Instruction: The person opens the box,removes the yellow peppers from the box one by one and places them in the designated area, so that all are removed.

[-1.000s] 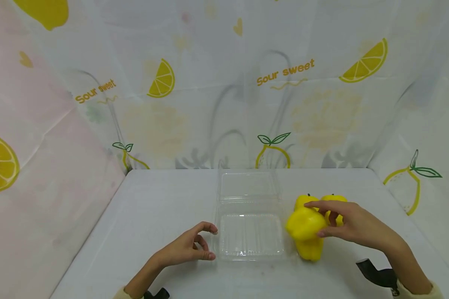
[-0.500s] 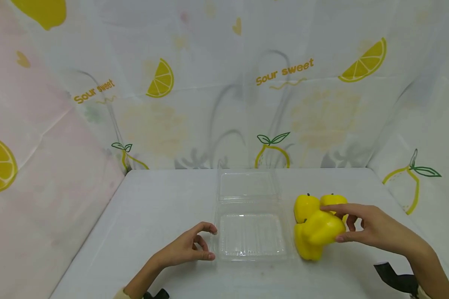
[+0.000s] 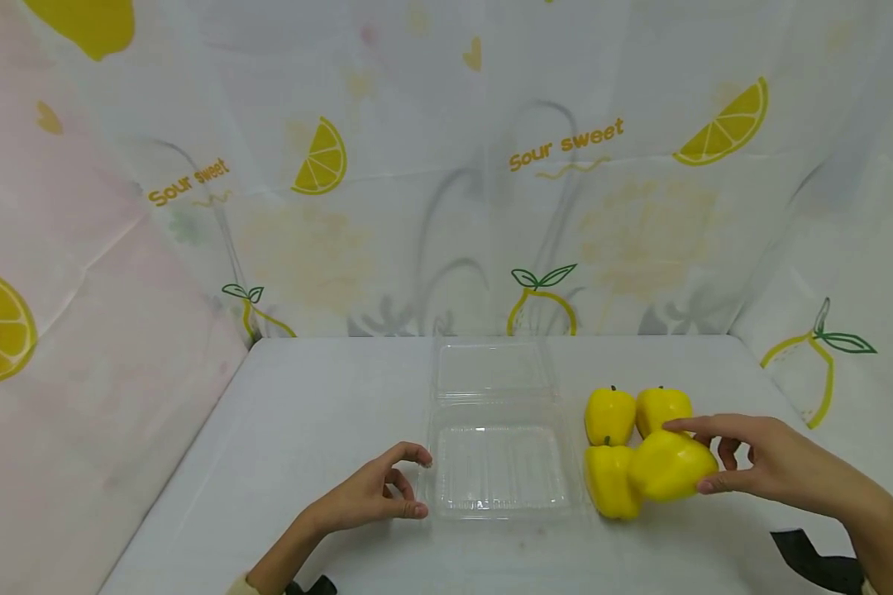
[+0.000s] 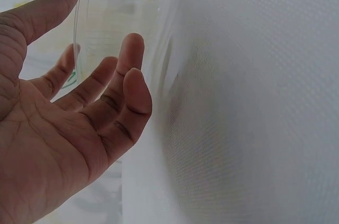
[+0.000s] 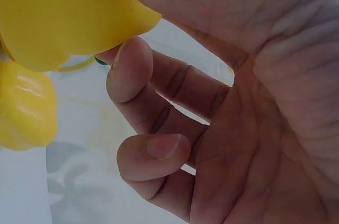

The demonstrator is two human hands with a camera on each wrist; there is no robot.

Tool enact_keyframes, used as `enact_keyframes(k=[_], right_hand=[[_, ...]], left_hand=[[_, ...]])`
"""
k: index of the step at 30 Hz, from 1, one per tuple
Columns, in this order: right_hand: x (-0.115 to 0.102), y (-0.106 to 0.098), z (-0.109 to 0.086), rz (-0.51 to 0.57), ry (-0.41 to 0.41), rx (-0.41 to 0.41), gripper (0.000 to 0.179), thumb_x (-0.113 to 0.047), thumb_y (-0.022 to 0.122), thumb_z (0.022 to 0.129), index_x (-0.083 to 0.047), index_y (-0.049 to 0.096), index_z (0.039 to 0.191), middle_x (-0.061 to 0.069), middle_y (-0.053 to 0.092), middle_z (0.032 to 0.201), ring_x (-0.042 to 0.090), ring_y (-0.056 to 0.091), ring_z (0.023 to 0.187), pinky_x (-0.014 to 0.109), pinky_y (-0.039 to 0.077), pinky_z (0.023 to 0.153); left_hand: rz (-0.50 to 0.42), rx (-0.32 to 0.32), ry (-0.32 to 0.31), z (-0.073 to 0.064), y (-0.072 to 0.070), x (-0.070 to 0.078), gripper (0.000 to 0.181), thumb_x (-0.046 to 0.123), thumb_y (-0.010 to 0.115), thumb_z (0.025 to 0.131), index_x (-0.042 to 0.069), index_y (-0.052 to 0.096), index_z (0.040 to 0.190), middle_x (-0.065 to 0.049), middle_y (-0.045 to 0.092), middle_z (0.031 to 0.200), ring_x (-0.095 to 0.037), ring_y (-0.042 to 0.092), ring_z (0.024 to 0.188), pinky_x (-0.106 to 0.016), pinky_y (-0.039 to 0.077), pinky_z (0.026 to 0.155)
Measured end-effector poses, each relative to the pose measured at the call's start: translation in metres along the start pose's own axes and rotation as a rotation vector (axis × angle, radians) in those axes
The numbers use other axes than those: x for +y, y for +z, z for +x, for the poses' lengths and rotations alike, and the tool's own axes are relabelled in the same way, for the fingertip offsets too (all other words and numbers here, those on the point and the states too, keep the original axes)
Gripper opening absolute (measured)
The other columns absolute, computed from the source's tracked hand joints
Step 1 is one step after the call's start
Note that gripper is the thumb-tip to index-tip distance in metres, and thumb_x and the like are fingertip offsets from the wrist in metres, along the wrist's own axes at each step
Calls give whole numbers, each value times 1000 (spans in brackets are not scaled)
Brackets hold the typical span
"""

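Observation:
A yellow bell pepper (image 3: 672, 465) is pinched between the thumb and forefinger of my right hand (image 3: 766, 459), tilted, its lower end towards the hand. Three more yellow bell peppers surround it: one back left (image 3: 610, 416), one back right (image 3: 662, 408), one front left (image 3: 613, 479). In the right wrist view the held pepper (image 5: 69, 12) fills the top left, and the other fingers curl loosely below. My left hand (image 3: 368, 493) touches the left rim of a clear plastic clamshell box (image 3: 500, 514) with thumb and forefinger tips spread apart; its other fingers hang loosely bent.
The box's lid (image 3: 494, 369) lies folded back towards the rear wall. A white cloth covers the table (image 3: 320, 388). Printed lemon curtains (image 3: 387, 248) enclose the back and both sides. Black wrist mounts (image 3: 818, 562) show below the hands.
My right hand has moved right with the pepper, from beside the box over the front-left pepper to that pepper's right side, slightly lower. The left hand and box stay put.

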State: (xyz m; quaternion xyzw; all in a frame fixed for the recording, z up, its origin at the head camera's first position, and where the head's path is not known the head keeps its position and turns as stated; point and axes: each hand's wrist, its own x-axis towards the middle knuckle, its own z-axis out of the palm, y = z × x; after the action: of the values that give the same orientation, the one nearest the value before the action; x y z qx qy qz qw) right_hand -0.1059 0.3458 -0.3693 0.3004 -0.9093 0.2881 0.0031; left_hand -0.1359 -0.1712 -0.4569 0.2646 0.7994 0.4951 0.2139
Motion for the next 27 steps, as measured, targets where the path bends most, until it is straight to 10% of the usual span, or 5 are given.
enact_keyframes(k=[10,27], right_hand=[[11,-2,-10,-30,-48,29,61,-22,86,74,-20,63,131,-16,61,95,1,52,71,20,39,54],[16,17,0,12,141,-240,54,-30,83,78,-21,66,129,-17,53,88,1,44,70,23,37,56]], left_hand=[[-6,3,-7,0,0,-1,61,21,79,86,12,45,135,-11,49,133,-18,64,82,-30,52,68],[-9,-5,-5,0,-1,-3,62,23,79,86,12,45,136,-10,49,133,-18,65,82,-30,52,68]])
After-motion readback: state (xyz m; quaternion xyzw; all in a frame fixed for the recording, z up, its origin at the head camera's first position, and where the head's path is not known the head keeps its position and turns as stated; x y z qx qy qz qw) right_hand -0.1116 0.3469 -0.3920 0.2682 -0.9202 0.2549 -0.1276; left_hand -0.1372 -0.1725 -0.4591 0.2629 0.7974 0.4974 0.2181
